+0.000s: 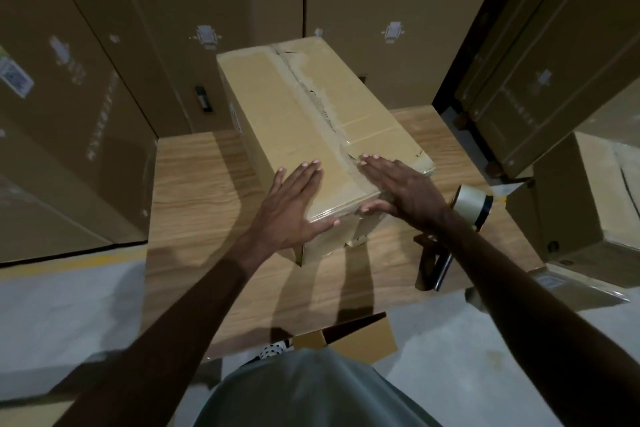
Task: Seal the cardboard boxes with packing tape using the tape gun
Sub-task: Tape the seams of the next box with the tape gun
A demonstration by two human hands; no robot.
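My left hand (294,204) lies flat on the near end of the cardboard box (304,121), fingers straight, its grip apart and clamped on nothing. My right hand (398,184) presses flat beside it across the taped centre seam (322,104), fingers straight, thumb over the box's near edge, grip likewise apart. The box stands lengthwise on the wood-grain surface (201,184), its flaps shut, its old tape torn and wrinkled along the seam. The tape gun (460,218) rests on the surface just right of the box, partly behind my right forearm, its roll facing up. Tall cartons (86,80) stand all around.
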